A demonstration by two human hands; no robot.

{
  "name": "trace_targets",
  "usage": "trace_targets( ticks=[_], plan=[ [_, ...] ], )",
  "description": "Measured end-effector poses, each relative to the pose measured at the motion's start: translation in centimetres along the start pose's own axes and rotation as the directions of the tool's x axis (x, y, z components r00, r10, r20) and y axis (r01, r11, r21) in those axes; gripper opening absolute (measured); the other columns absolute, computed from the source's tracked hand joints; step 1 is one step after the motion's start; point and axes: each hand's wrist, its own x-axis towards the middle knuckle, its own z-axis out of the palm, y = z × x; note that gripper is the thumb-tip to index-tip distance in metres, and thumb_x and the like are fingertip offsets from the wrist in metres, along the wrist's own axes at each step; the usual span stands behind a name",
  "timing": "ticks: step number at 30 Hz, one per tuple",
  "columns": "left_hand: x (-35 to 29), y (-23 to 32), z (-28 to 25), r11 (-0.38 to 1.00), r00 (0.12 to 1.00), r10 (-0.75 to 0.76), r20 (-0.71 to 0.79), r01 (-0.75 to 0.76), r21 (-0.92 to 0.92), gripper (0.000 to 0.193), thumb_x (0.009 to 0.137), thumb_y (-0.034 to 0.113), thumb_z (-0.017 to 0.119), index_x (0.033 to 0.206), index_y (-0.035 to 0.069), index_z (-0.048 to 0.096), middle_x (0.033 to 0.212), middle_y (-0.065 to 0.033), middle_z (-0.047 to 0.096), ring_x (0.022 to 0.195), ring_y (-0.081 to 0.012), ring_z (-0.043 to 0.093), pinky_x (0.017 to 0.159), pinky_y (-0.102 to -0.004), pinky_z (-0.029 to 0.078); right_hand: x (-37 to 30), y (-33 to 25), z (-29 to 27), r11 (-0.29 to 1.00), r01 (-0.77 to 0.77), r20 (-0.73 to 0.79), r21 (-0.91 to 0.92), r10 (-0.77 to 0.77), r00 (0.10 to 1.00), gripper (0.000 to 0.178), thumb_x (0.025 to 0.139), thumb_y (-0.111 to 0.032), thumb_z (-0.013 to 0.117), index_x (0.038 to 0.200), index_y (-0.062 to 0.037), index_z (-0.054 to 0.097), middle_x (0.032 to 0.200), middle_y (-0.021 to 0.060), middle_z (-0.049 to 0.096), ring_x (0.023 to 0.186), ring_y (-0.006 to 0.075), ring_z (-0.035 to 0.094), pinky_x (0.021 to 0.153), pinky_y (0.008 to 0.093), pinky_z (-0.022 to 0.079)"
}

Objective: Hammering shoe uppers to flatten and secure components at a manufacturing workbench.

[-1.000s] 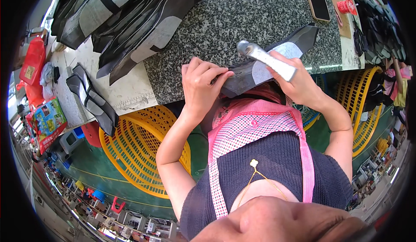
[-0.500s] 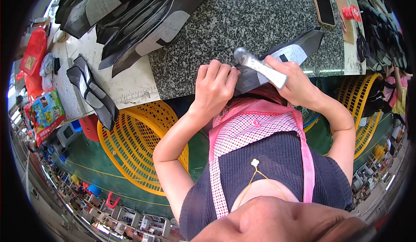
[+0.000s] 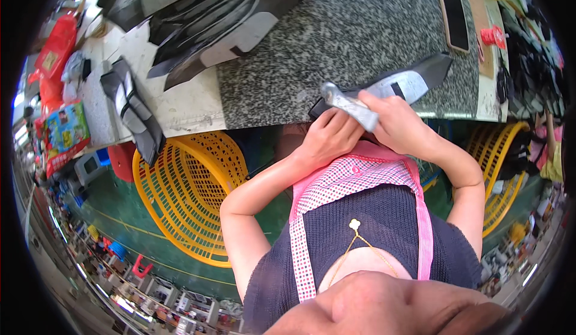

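Speckled grey stone tops much of the table (image 3: 360, 35) on my feed, with a green floor (image 3: 120, 206) below. I have the right hand (image 3: 401, 125) at the near edge, its grip closed round a silver hammer (image 3: 355, 109). Beside the hammer, the left hand (image 3: 332, 137) has its fingers bent together; from my view I cannot tell whether that grip holds anything. My dark piece (image 3: 439, 69) with the grey patch (image 3: 416, 84) lies slantwise on the stone, partly hidden by hammer and hands, its far end pointing up to the right. Up left I see a stack (image 3: 222, 32) of similar pieces; a dark bundle (image 3: 133, 111) overhangs the table below it. Off right lies a phone (image 3: 454, 18), near a small red container (image 3: 493, 36).
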Motion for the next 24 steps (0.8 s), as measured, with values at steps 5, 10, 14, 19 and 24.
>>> trace_targets(
  ticks=[5,10,14,19,24],
  plan=[
    [1.1,-2.0,-1.8,0.971,0.991,-0.054,0.121,0.08,-0.227,0.035,0.081,0.018,0.061,0.115,0.014,0.067,0.095,-0.0012,0.054,0.088,-0.0172,0.054,0.067,-0.0322,0.044,-1.3,0.8,-1.4,0.944,-0.004,-0.19,0.33,0.07,0.979,0.031,0.104,-0.017,0.05,0.123,0.0033,0.063,0.091,0.0106,0.071,0.068,0.0232,0.064,0.065,0.0376,0.051],
    [-4.1,-8.4,-10.2,0.743,0.614,-0.669,-0.419,0.564,-0.36,0.032,0.078,-0.007,0.069,0.108,0.005,0.073,0.08,-0.0062,0.056,0.077,-0.0236,0.056,0.063,-0.0352,0.046,-5.0,4.1,-5.4,0.539,0.224,-0.418,0.812,0.267,0.868,0.051,0.104,-0.056,0.041,0.098,-0.0067,0.05,0.062,-0.0074,0.032,0.045,0.0013,0.026,0.038,0.0191,0.016],
    [-11.3,-15.9,-15.2,0.446,0.437,-0.405,-0.803,0.861,0.244,0.039,0.09,0.003,0.067,0.128,0.012,0.069,0.085,-0.0065,0.051,0.078,-0.0237,0.05,0.069,-0.0379,0.043,-3.6,4.8,-5.9,0.578,0.162,-0.461,0.799,0.417,0.783,0.048,0.105,-0.055,0.039,0.101,-0.0083,0.051,0.06,-0.0081,0.031,0.044,0.0,0.025,0.037,0.018,0.016],
    [-19.8,-20.9,-13.8,0.112,0.36,-0.843,-0.398,0.844,0.525,0.026,0.095,0.024,0.066,0.12,0.021,0.074,0.098,-0.0076,0.063,0.094,-0.0278,0.06,0.08,-0.0415,0.048,-0.3,5.9,-4.9,0.719,-0.045,-0.27,0.694,0.317,0.909,0.04,0.107,-0.046,0.042,0.095,-0.0091,0.053,0.063,-0.0085,0.035,0.049,-0.0003,0.029,0.041,0.0182,0.021],
    [-6.4,-17.8,-10.4,0.675,0.756,-0.475,-0.451,0.642,0.363,0.03,0.079,0.021,0.081,0.107,0.013,0.074,0.1,-0.0028,0.069,0.098,-0.0203,0.063,0.088,-0.0356,0.044,5.6,0.9,-4.5,0.875,0.02,-0.241,0.484,0.112,0.964,0.047,0.107,-0.039,0.044,0.131,-0.0018,0.06,0.072,-0.0068,0.046,0.064,0.0064,0.039,0.056,0.0266,0.033]
  ],
)
